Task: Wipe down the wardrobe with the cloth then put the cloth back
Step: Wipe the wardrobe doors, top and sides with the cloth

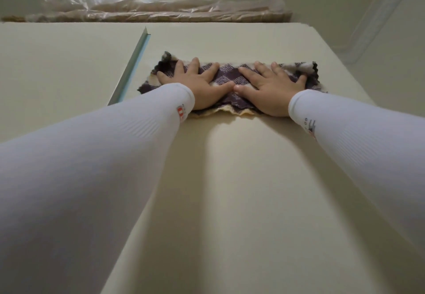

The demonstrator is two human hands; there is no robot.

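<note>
View up along a cream wardrobe (230,178) front, from low and close. Cloth (227,73) high on that panel, spread flat against it, not far below the top edge. Dark purple and cream check, zigzag-cut border, paler cream underside peeking out along the near edge, slightly rumpled between the wrists.

Left hand (197,84) palm-down on the left half of the cloth: grip spread, fingers straight and fanned, little finger reaching toward the cloth's left border, thumb pointing inward. Right hand (271,88) palm-down on the right half, mirrored: grip likewise spread, nothing pinched, fingers flat on the fabric, little finger near the right border. Thumb tips just beside each other at the cloth's middle; touching or not, impossible to tell.

White sleeves on both arms, left sleeve (92,167) and right sleeve (356,137), each ending at the wrist, a small printed mark by each cuff, lettering too small to read.

Left of the cloth, a thin metal strip (133,63) running up the panel with a pale blue edge beside it, close to the cloth's left corner but apart from it. On top of the wardrobe, a long bundle (161,9) in clear crinkled plastic, lying crosswise along the top edge. At the far right, a pale trim (386,12) running up the wall.
</note>
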